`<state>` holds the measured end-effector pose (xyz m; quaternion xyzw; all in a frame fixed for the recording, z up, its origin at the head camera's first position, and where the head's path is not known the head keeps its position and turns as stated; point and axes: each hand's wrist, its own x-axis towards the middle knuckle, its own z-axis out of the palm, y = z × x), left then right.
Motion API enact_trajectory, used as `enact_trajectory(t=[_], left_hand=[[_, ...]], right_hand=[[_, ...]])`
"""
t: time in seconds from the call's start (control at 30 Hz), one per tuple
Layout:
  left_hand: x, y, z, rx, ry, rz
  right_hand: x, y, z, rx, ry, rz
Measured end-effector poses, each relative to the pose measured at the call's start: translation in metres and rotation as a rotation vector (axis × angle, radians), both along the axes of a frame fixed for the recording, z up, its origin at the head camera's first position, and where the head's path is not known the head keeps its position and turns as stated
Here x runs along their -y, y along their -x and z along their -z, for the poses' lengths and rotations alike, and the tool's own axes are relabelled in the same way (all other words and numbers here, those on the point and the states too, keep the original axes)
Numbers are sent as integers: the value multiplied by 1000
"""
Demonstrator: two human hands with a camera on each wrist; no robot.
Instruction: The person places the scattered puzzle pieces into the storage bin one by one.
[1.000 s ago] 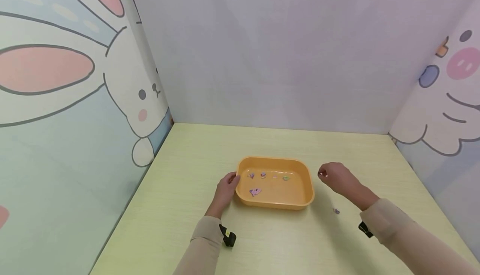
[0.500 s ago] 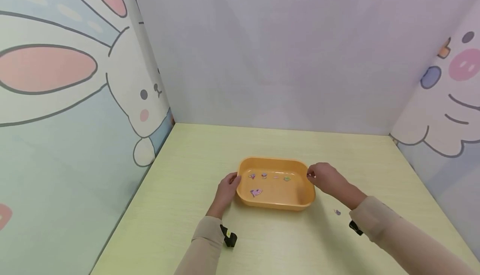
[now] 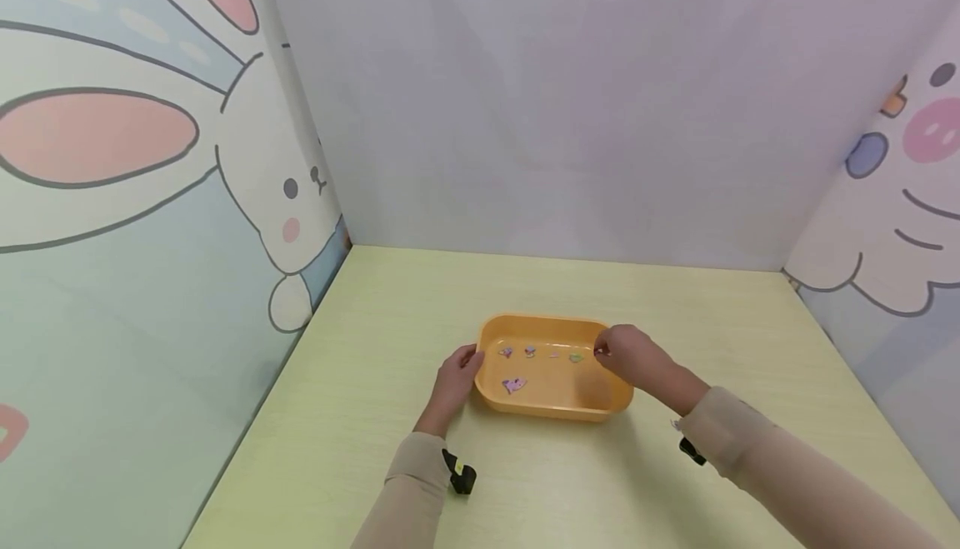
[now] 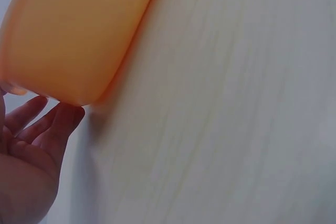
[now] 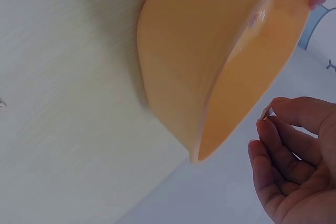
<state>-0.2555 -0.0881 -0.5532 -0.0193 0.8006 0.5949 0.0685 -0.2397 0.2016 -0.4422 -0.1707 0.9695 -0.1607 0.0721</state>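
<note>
An orange plastic tray [image 3: 555, 410] stands on the table. My left hand [image 3: 452, 382] holds its left end, fingertips against the outer wall in the left wrist view. Above the tray's right part, my right hand [image 3: 633, 357] pinches a small flat piece [image 5: 267, 111] between thumb and index finger; its kind is too small to make out. Inside the tray, a pink patterned piece [image 3: 513, 385] lies toward the near left. Farther back, a row holds small pieces, among them a purplish one [image 3: 507, 352], another purplish one [image 3: 530, 351] and a green one [image 3: 576, 357].
One more small piece [image 3: 676, 425] lies on the pale wooden table [image 3: 375, 349], right of the tray and partly behind the right sleeve. A cartoon-printed wall [image 3: 187, 282] borders the left side, another the right, and a plain whitish wall [image 3: 555, 116] the back.
My right hand has moved left with the pinched piece, from beside the tray, across its right rim, to above the inside. The left hand stays at the tray's left end.
</note>
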Motion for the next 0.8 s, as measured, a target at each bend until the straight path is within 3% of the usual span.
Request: enact_trajectory(t=[0.17, 0.37, 0.63, 0.8], left_hand=[[0, 0, 0, -14, 14, -5], [0, 0, 2, -17, 18, -7], [0, 0, 0, -3, 9, -10], [0, 1, 1, -4, 4, -5]], right_hand=[[8, 0, 2, -29, -9, -45], [16, 4, 6, 1, -11, -77], [28, 13, 16, -57, -70, -234], [37, 20, 26, 5, -92, -272]])
